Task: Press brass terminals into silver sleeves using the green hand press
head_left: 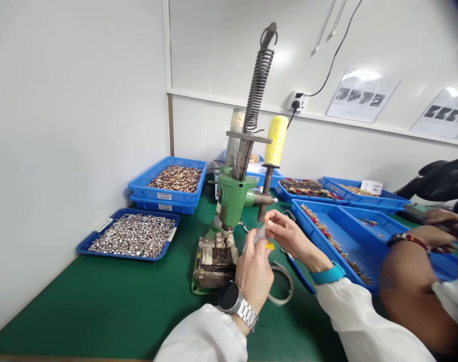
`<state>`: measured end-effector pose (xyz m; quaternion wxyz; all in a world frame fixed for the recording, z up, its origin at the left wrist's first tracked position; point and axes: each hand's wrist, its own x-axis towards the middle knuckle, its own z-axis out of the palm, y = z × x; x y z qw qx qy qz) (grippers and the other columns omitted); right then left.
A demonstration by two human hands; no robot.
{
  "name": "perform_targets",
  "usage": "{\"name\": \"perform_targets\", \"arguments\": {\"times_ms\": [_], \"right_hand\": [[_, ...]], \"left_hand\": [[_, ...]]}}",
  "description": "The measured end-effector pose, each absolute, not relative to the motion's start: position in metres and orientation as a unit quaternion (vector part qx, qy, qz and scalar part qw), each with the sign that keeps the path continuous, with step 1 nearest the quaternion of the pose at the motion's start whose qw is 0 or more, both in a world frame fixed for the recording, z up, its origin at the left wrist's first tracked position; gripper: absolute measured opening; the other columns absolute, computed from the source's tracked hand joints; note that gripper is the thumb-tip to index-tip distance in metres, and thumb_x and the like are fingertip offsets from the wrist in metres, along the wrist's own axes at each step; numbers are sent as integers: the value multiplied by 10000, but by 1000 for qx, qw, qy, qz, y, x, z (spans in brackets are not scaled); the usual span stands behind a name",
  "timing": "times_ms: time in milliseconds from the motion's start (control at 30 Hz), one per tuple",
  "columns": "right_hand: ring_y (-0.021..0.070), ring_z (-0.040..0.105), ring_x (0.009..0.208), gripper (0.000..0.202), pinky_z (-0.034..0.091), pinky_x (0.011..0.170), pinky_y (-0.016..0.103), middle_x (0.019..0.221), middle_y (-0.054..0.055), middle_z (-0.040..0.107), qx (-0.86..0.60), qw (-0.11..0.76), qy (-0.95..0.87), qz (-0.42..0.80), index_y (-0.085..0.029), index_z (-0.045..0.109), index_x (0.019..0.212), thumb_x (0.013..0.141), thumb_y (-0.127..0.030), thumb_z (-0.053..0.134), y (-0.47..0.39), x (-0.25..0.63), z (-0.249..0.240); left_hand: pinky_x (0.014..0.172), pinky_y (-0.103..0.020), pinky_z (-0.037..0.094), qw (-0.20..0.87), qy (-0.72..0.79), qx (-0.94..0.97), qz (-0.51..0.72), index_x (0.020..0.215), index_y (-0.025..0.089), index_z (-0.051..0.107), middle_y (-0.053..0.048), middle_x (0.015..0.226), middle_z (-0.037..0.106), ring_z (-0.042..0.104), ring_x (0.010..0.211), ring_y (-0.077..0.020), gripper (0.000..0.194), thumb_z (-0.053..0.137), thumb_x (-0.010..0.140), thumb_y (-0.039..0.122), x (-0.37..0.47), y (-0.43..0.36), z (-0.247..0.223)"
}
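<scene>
On our left, a shallow blue plastic tray (119, 255) is spread with small silver metal pieces (133, 236). Behind it, we see two stacked blue plastic trays (143, 192), the upper one holding slim gold and dark reddish pieces (176, 178). On our right, a large divided blue plastic tray (342, 226) has red and gold pieces (332, 243) strung along its left side. Beyond it are more blue plastic trays (387, 201), one filled with dark, red and gold pieces, another with gold ones and a white card (371, 187).

We hold a small, pale translucent item (261, 232) between both hands, in front of the green metal hand press (232, 198). Our left hand (254, 274) closes its fingers on the lower part, a yellow bit (270, 246) showing beside them; our right hand (293, 241) pinches the upper end. We cannot tell exactly what it is.

Under our hands, a pale translucent ring (290, 286) and a blue-handled tool (302, 275) lie on the green desk (111, 306). On the white wall (214, 55) hang printed sheets (363, 95) near a socket (297, 101); at far right, a co-worker's blurred arm (406, 271) reaches in.
</scene>
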<state>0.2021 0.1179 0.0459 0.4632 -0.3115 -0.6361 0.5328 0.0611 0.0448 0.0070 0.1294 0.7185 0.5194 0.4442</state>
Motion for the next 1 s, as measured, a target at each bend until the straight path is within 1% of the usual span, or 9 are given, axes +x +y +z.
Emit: {"name": "perform_targets", "arguments": {"times_ms": [200,367,467,533,600,667,767,867,1000], "right_hand": [[112,401,604,329,304,585,268,666,-29,463,-322,470,-614,546,-200,538,867,842,-480,710,120,198,47],[126,449,610,367,348,605,283,678,-25,489,-334,489,-616,520,-209,529,883,839,-538,688,115,197,47],[144,481,626,380,385,616,303,728,-14,499,-394,510,-634,428,-224,525,918,851,-580,641,103,206,39],[171,501,650,370,413,633,331,746,7,515,-478,498,-655,307,-228,521,917,889,-595,561,92,220,25],[240,561,783,367,451,717,396,853,73,581,-571,446,-674,140,-220,548,949,919,-580,486,82,239,4],[353,563,1051,411,443,853,505,1126,168,600,-643,350,-681,-11,-200,593,1070,905,-562,491,76,260,-19],[415,458,1289,544,383,980,591,1369,187,521,-685,198,-698,-70,-225,579,1293,882,-579,531,72,286,-46],[336,561,1191,530,421,970,519,1277,140,600,-666,138,-729,-75,-271,558,1355,945,-589,449,72,296,-54],[305,614,924,507,470,810,460,996,137,640,-647,144,-737,-133,-193,624,1253,1009,-513,316,68,291,-43]], "left_hand": [[797,-351,604,141,514,716,450,1133,232,616,-82,1480,478,710,979,-222,255,442,956,171,62,46,6],[883,-335,587,148,499,713,470,1143,235,622,-85,1470,484,693,1054,-221,273,436,958,161,62,46,5],[903,-339,582,150,495,714,472,1133,239,625,-82,1470,482,688,1072,-224,269,427,963,170,61,46,5],[915,-351,578,150,497,713,471,1111,239,628,-80,1473,479,683,1081,-231,260,423,965,174,60,47,5],[932,-358,570,148,495,714,472,1087,240,630,-77,1472,480,673,1105,-236,251,420,966,176,59,47,4],[939,-358,566,146,490,718,473,1069,239,632,-76,1469,480,667,1114,-234,247,416,967,176,58,47,3],[957,-355,557,142,486,722,472,1065,230,633,-84,1467,474,663,1120,-227,242,414,973,183,58,47,4],[960,-358,555,140,485,727,466,1068,224,632,-91,1455,481,662,1120,-227,237,422,971,178,56,47,6],[941,-358,562,132,484,732,460,1064,223,634,-95,1434,494,665,1113,-230,234,431,964,166,54,48,9]]}}
